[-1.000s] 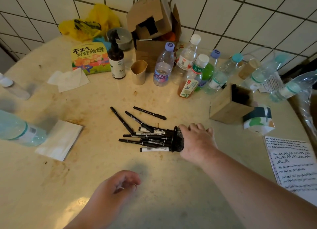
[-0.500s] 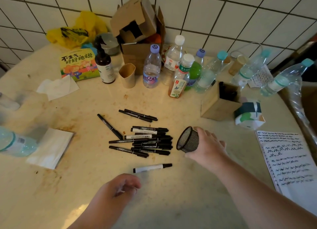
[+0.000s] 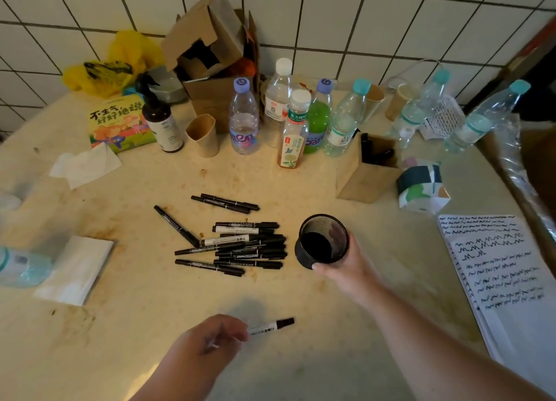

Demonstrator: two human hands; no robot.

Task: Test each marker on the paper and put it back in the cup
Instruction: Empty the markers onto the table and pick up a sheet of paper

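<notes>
From the head view I recorded the right hand (image 3: pixel 343 265) wrapped around the black mesh cup (image 3: pixel 323 238), thumb on the near side and fingers curled round the far wall. The cup stood mouth-up with a slight tilt; I could not tell whether its base touched the table (image 3: pixel 150 325). Its interior was dark and I could make out no marker inside.

The left hand (image 3: pixel 207 337) was low in the view, fingers loosely curled, its fingertips meeting the pale barrel of a single marker (image 3: pixel 270 328). I could not tell whether they pinched it or merely touched it. That marker lay well apart from the rest, black cap pointing right.

The main pile of markers (image 3: pixel 240 244) lay on the table just left of the cup, mostly parallel, with three strays beyond it.

The scribbled paper (image 3: pixel 505 268) sat at the table's right edge, well apart from both hands. At the rear I noted bottles (image 3: pixel 243 121), a wooden holder (image 3: pixel 364 175) and a torn cardboard box (image 3: pixel 207 39).
</notes>
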